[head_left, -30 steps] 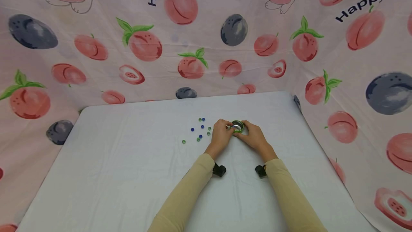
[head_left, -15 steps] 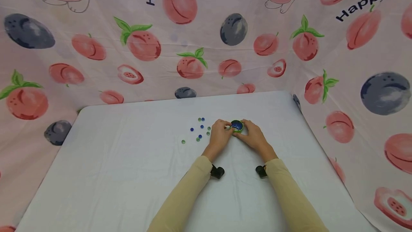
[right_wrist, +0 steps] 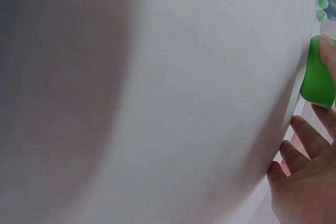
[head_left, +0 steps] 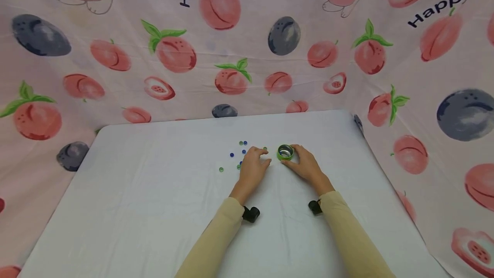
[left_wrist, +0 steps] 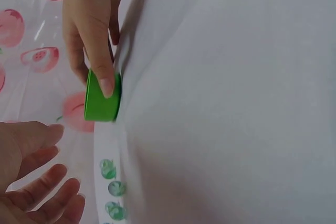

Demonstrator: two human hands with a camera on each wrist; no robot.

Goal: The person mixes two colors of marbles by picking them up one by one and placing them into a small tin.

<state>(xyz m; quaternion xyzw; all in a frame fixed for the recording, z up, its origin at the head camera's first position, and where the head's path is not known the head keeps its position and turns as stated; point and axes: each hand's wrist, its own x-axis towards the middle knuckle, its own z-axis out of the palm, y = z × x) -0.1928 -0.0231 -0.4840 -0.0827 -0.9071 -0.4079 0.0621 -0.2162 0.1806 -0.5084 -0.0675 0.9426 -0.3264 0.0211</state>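
Nearest on my head cam: two beige sleeves (head_left: 213, 239), plain matte cloth, each w/ a small black wrist cam (head_left: 252, 214) at the cuff. Past them I've got the left hand (head_left: 252, 168), its grip released: thumb & fingers apart, loosely bent, nothing btwn them. The right hand (head_left: 307, 165) has its grip round the cup (head_left: 284, 152), thumb on the near side. Cup's short & round, smooth green outside, shiny metallic inside, upright on the worktop (head_left: 139, 200), right of the left hand & apart from it. Green marbles (head_left: 221, 169) & blue marbles (head_left: 232, 155), glassy & round, lie scattered, mostly left of & beyond the left hand, some part-hidden by it. Worktop's covered in white cloth, faintly creased. Farthest: a pink curtain (head_left: 254, 113), wrinkled, w/ fruit prints & "Happy" lettering.
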